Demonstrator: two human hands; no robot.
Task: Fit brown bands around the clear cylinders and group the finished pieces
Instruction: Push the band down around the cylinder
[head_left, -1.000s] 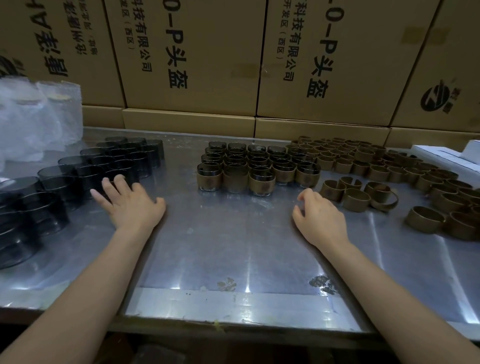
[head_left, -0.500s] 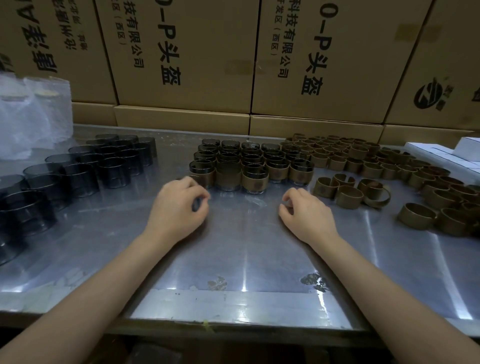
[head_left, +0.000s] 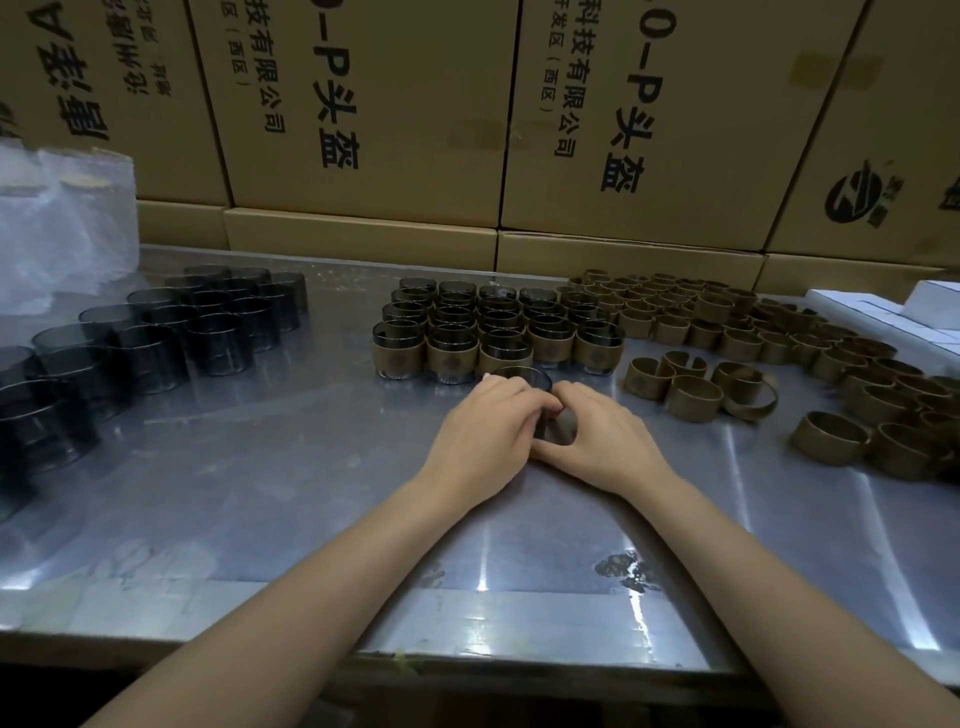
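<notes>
Head view: only cam, looks fwd and down on a shiny metal surface (head_left: 291, 499).
Step in hand: fitting a band onto one cylinder, judged from both hands meeting on it at mid-surface.
Left hand (head_left: 480, 434): fingers curled round the near-left side of a clear cylinder (head_left: 524, 378); only its rim and upper wall show past the knuckles.
Right hand (head_left: 605, 441): fingers curled in vs the cylinder's right side, w/ a brown band (head_left: 565, 423) showing between the thumbs. Can't tell how far the band is on; hands hide it.
Where it is: cylinder stands just in front of the finished pieces (head_left: 498, 332), touching or nearly so; can't say which.
Bare cylinders (head_left: 156, 343): big batch at left, well apart from the hands.
Loose bands (head_left: 727, 332): spread at right; a few lie near the right hand.
Behind: cardboard boxes (head_left: 374, 114) stacked along the far edge.
Progress: approx. mid-task; many bare ones left.
Next move needs: band seated level round the wall, then the piece set into the front row of the finished pieces, w/o knocking its neighbours.
</notes>
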